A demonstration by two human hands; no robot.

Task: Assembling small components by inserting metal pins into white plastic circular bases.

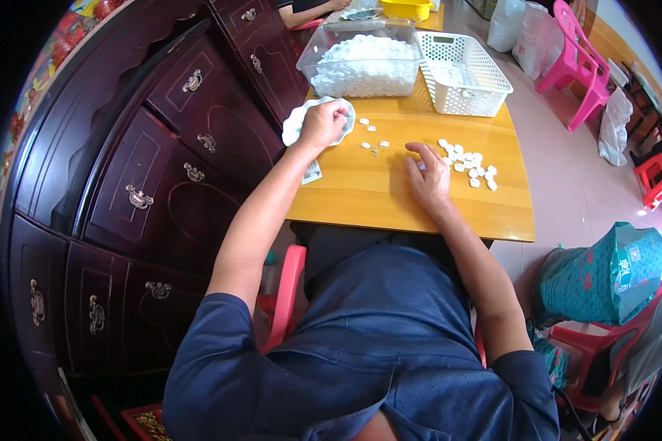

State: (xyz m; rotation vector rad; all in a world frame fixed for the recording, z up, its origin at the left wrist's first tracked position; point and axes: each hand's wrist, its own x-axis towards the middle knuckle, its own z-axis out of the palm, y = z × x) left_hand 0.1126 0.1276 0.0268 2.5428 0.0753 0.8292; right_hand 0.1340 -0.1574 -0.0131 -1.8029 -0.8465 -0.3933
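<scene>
My left hand (325,123) is over a white scalloped dish (293,126) at the table's left edge. Its fingers are closed, and whatever they hold is hidden. My right hand (429,176) rests toward the middle of the table with its fingers curled. A small white plastic piece (421,165) shows between its thumb and forefinger. Close to the right hand's fingertips lies a loose group of small white plastic pieces (469,158). Between my hands are several rectangular white pieces (371,128) and a few tiny metal-looking bits (375,152).
A clear plastic bin (309,62) heaped with white pieces stands at the table's far end. Beside it is a white perforated basket (485,103). Dark wooden drawers (165,147) line the left. Pink chairs (582,55) and a teal bag (592,272) are on the right.
</scene>
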